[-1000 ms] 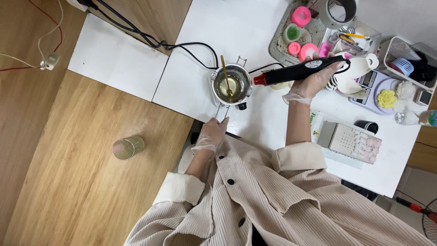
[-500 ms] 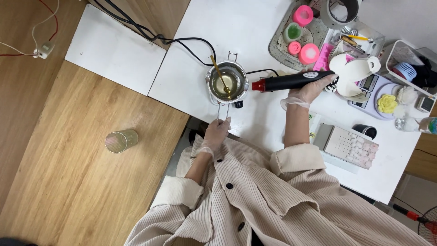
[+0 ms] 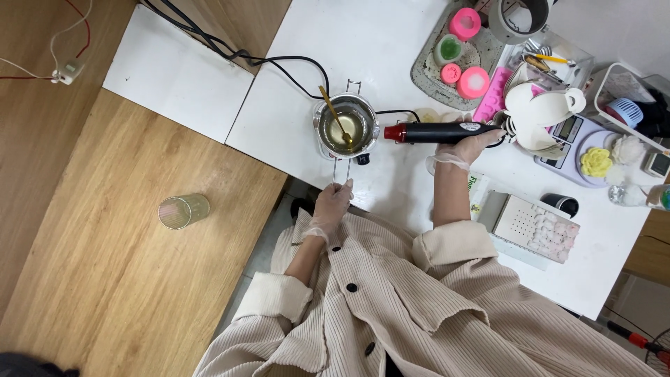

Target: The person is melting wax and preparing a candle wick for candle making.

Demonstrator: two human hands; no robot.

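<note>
My right hand [image 3: 466, 146], in a clear glove, grips a black heat gun [image 3: 440, 132] whose red nozzle points left at a small metal pot [image 3: 347, 129]. The pot holds yellowish liquid and a gold stirring stick [image 3: 334, 114] leaning in it. My gloved left hand [image 3: 331, 204] holds the end of the pot's wire handle [image 3: 340, 171] at the near edge of the white table [image 3: 377, 42].
A glass cup [image 3: 183, 211] lies on the wooden table at left. Pink and green moulds [image 3: 460, 49] sit on a tray at the back. A white pitcher [image 3: 541, 115], a scale [image 3: 579, 143], a metal grater box [image 3: 534, 230] and a black cable [image 3: 279, 66] crowd the table.
The heat gun has swung level and its nozzle has come closer to the pot. My left hand stays on the wire handle.
</note>
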